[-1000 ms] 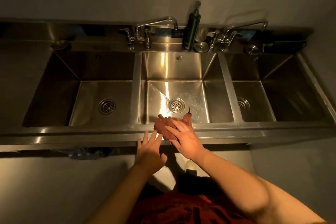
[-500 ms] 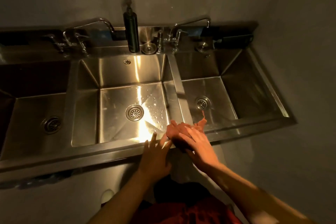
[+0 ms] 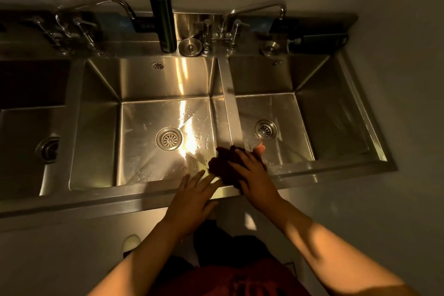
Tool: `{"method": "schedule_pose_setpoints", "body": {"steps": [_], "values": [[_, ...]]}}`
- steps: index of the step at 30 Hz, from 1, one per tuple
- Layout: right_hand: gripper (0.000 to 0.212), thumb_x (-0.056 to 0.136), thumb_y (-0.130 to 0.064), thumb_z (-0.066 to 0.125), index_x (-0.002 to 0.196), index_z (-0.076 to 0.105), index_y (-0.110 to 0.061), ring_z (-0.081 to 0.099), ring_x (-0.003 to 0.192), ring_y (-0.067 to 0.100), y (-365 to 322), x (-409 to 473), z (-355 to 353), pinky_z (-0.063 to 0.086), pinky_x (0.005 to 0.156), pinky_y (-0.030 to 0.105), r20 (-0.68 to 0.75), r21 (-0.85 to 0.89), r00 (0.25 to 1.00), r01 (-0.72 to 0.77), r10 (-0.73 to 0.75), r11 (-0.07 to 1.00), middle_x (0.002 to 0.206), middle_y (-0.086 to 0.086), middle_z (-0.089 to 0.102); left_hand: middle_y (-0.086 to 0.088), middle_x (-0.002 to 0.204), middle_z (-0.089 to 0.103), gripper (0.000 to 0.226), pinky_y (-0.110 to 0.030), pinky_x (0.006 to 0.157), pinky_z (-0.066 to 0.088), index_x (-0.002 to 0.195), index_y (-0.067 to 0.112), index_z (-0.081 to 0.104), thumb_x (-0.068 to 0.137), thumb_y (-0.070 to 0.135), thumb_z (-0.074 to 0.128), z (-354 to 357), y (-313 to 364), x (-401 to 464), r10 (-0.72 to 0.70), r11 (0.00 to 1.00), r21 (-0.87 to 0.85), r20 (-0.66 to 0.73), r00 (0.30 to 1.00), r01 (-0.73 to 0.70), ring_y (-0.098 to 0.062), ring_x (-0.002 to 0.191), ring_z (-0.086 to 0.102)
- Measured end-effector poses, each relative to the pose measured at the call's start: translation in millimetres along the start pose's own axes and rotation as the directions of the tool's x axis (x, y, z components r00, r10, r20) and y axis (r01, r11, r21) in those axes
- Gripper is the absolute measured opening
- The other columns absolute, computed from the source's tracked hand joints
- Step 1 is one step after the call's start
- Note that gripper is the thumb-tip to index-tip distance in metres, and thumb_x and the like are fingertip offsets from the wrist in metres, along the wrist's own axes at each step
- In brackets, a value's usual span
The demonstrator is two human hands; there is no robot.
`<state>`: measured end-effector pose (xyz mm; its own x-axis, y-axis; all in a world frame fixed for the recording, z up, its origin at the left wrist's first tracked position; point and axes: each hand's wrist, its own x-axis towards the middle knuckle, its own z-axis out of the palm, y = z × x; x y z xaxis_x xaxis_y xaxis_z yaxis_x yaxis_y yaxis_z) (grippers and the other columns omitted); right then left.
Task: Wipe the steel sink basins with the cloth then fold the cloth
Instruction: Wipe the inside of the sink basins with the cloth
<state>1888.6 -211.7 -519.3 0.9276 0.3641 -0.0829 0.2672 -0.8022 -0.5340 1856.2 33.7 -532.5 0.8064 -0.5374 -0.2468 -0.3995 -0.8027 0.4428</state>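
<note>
Cloth (image 3: 222, 168) sits bunched on the near sink rim (image 3: 144, 196) at the middle-right divider, your right hand (image 3: 254, 175) pressing it flat-fingered, left hand (image 3: 192, 196) spread just beside; likely soft, light, damp, so pinch opposite corners to fold.

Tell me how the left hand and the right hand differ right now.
The left hand lies bare on the sink's front rim, fingers straight and spread; the right hand rests on the dark cloth. The left hand sits before the middle basin, the right hand near the divider. Both point toward the basins.
</note>
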Motion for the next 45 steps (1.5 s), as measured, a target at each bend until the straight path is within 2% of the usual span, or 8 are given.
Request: {"method": "schedule_pose_setpoints", "body": {"steps": [6,10,15,19,26,30,35,45], "values": [[0.048,0.101,-0.017,0.057,0.146,0.052,-0.035,0.031,0.145,0.01,-6,101,-39,0.028,0.119,0.02,-0.081,0.045,0.996,0.031,-0.028,0.998,0.16,-0.002,0.034,0.005,0.17,0.027,0.09,-0.052,0.126,0.012,0.161,0.039,0.028,0.082,0.082,0.033,-18,-18,8,-0.137,0.984,-0.112,0.035,0.99,0.14,-0.027,0.157,0.023],[0.039,0.101,-0.026,0.049,0.138,0.061,-0.023,0.037,0.137,0.036,-12,188,-65,0.032,0.117,0.051,-0.007,-0.102,1.0,-0.004,0.003,0.995,0.15,0.016,0.044,0.008,0.167,0.033,0.096,-0.048,0.125,0.015,0.16,0.042,0.027,0.076,0.087,0.031,-22,-17,10,-0.174,0.975,-0.124,0.076,0.982,0.182,-0.022,0.156,0.026],[0.053,0.101,-0.041,0.042,0.151,0.046,-0.026,0.017,0.152,0.037,15,263,-58,0.011,0.126,0.044,0.028,-0.093,0.985,-0.165,0.169,0.982,0.168,0.011,0.019,0.007,0.163,0.04,0.089,-0.047,0.123,0.019,0.158,0.041,0.033,0.08,0.081,0.044,-19,-15,9,-0.193,0.97,-0.133,0.073,0.979,0.201,-0.024,0.153,0.031],[0.052,0.098,-0.023,0.055,0.149,0.048,-0.03,0.015,0.152,0.035,23,277,-60,0.012,0.126,0.045,-0.005,-0.111,0.985,-0.17,0.171,0.979,0.169,0.006,0.014,0.005,0.161,0.044,0.086,-0.045,0.122,0.021,0.156,0.037,0.039,0.08,0.074,0.055,-21,-11,11,-0.203,0.969,-0.133,0.066,0.977,0.21,-0.024,0.151,0.035],[0.048,0.097,-0.013,0.058,0.144,0.056,-0.025,0.021,0.149,0.041,14,186,-39,0.018,0.125,0.049,-0.009,-0.009,0.989,-0.148,0.148,0.989,0.165,0.013,0.024,0.006,0.161,0.043,0.094,-0.047,0.123,0.022,0.157,0.039,0.036,0.075,0.085,0.034,-19,-14,10,-0.184,0.978,-0.095,0.051,0.982,0.188,-0.023,0.151,0.035],[0.049,0.093,-0.014,0.064,0.14,0.06,-0.027,0.024,0.151,0.027,0,91,-10,0.025,0.123,0.048,-0.085,0.033,0.996,-0.013,0.015,0.999,0.163,0.005,0.031,0.008,0.162,0.042,0.09,-0.048,0.124,0.021,0.157,0.042,0.034,0.077,0.083,0.039,-18,-16,9,-0.183,0.978,-0.096,0.031,0.983,0.185,-0.021,0.151,0.035],[0.045,0.096,-0.028,0.061,0.141,0.056,-0.032,0.014,0.155,0.028,-9,17,17,0.032,0.116,0.057,-0.043,0.013,0.99,-0.136,0.137,0.991,0.167,-0.005,0.022,0.006,0.164,0.038,0.082,-0.054,0.126,0.018,0.159,0.04,0.028,0.088,0.074,0.051,-18,-11,4,-0.185,0.978,-0.092,0.026,0.982,0.186,-0.024,0.153,0.031],[0.046,0.097,-0.033,0.055,0.143,0.054,-0.031,0.028,0.149,0.031,-38,6,44,0.033,0.111,0.062,-0.075,-0.003,0.979,-0.191,0.19,0.982,0.16,0.001,0.038,-0.003,0.158,0.046,0.081,-0.055,0.123,0.027,0.159,0.027,0.037,0.09,0.069,0.039,-28,-43,-51,-0.249,0.969,-0.003,-0.072,0.966,0.249,-0.031,0.149,0.037]]}}
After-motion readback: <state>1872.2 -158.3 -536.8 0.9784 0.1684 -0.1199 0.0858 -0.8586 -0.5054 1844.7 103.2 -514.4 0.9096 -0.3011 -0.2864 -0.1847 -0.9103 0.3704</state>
